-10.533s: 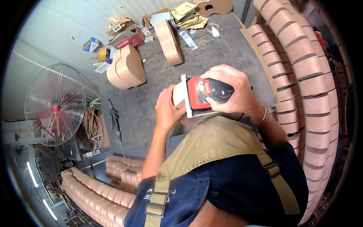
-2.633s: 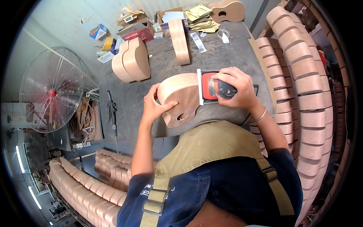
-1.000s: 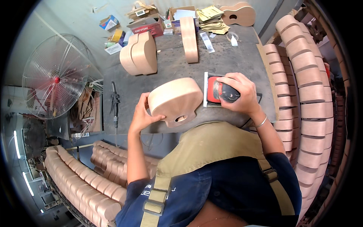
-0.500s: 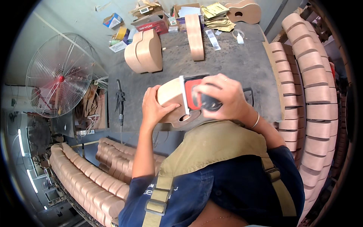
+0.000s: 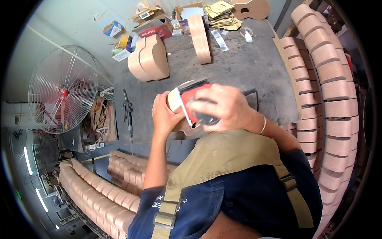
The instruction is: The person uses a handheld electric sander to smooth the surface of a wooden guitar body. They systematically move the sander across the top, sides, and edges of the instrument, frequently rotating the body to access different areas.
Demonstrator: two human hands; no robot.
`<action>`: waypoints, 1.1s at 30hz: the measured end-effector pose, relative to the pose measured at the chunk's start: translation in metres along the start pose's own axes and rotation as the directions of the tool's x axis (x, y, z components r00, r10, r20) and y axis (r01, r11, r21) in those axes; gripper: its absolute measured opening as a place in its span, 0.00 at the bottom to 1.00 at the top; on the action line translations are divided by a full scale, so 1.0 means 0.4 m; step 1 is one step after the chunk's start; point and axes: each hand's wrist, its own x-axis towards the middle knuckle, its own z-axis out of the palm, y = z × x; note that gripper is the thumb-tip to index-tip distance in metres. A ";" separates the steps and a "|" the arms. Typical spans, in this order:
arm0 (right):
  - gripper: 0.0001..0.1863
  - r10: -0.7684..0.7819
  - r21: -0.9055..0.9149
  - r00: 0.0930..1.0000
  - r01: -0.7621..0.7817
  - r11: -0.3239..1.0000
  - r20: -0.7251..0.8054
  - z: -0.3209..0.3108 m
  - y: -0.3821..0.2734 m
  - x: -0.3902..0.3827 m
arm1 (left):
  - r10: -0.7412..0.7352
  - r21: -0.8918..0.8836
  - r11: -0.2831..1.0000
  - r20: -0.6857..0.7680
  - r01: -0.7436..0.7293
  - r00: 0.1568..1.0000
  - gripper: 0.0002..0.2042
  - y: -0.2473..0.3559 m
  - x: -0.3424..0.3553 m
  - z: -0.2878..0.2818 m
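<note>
My left hand [image 5: 163, 113] grips a small pale wooden guitar body [image 5: 174, 101] near the table's front edge, thumb and fingers on opposite sides of it. The body stands on its edge. My right hand [image 5: 227, 105] is wrapped round a red and black sander [image 5: 193, 97], slightly smeared by motion. Its flat plate lies along the curved side of the guitar body, close beside my left thumb, and hides much of that side. Part of the sound hole shows below the plate. A dark loop, seemingly the sander's cord, sticks out beyond my right wrist.
On the dark table [image 5: 254, 71] stand two joined guitar bodies [image 5: 149, 59] and another on edge [image 5: 199, 40]. Boxes [image 5: 153, 28], yellow sheets [image 5: 223, 18] and a flat-lying guitar body [image 5: 250, 8] line the back. An air gun [image 5: 127, 111] lies left. Stacked bodies [image 5: 336, 107] flank the right; a fan [image 5: 63, 89] stands left.
The sander has slid left along the guitar body and tilted, covering more of its side. My right hand moved with it; my left hand keeps its hold. The view has shifted slightly.
</note>
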 end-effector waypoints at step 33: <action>0.31 0.268 0.188 0.939 -0.229 0.955 -0.216 0.123 0.079 -0.047 | -0.149 -0.152 0.982 -0.235 0.116 0.961 0.43 -0.136 -0.129 -0.056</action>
